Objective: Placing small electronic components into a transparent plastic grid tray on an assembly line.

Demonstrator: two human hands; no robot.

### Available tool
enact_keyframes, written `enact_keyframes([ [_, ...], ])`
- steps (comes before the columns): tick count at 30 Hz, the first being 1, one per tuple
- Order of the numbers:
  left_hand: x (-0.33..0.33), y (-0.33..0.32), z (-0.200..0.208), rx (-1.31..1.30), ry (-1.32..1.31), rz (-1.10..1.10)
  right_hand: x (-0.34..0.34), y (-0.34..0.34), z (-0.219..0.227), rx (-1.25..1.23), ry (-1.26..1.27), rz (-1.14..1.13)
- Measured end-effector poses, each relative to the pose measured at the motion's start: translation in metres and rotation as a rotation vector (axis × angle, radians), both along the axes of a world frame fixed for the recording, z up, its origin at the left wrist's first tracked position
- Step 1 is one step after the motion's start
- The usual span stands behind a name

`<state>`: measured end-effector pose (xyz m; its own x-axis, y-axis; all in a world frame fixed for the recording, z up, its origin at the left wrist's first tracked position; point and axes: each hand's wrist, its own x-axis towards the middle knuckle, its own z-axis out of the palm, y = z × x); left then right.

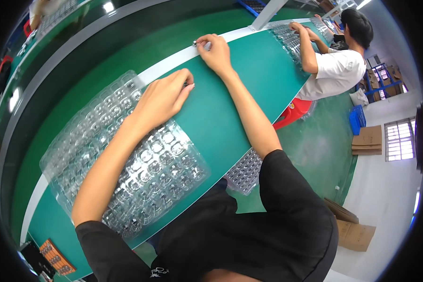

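My right hand [215, 52] reaches over the white far edge of the green table, thumb and forefinger pinched. A small dark and silvery part [195, 43] shows at its fingertips; its kind is too small to tell. My left hand [160, 99] is over the right edge of a clear plastic blister tray [148, 162], its fingers bent toward the thumb. Whatever those fingers hold, if anything, is too small to make out. Rows of moulded pockets fill the tray, with small shiny parts in many of them. My left forearm crosses above it.
The green table [221, 110] runs from lower left to upper right, with a curved belt [171, 35] beyond. A person in white [338, 70] works over another clear tray [286, 40]. An orange rack [56, 257] lies lower left; another parts tray [245, 173] sits below the table edge.
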<state>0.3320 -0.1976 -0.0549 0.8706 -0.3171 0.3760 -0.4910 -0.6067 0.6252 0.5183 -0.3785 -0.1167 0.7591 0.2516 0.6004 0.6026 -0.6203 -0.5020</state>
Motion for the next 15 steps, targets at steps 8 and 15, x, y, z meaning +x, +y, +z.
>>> enact_keyframes([
  [8, 0.004, 0.001, -0.008, 0.042, -0.130, -0.029, 0.010, -0.020, 0.002, -0.042, -0.031, -0.036],
  [15, 0.007, 0.000, -0.013, 0.080, -0.083, -0.001, 0.010, -0.023, 0.000, -0.095, -0.039, -0.020],
])
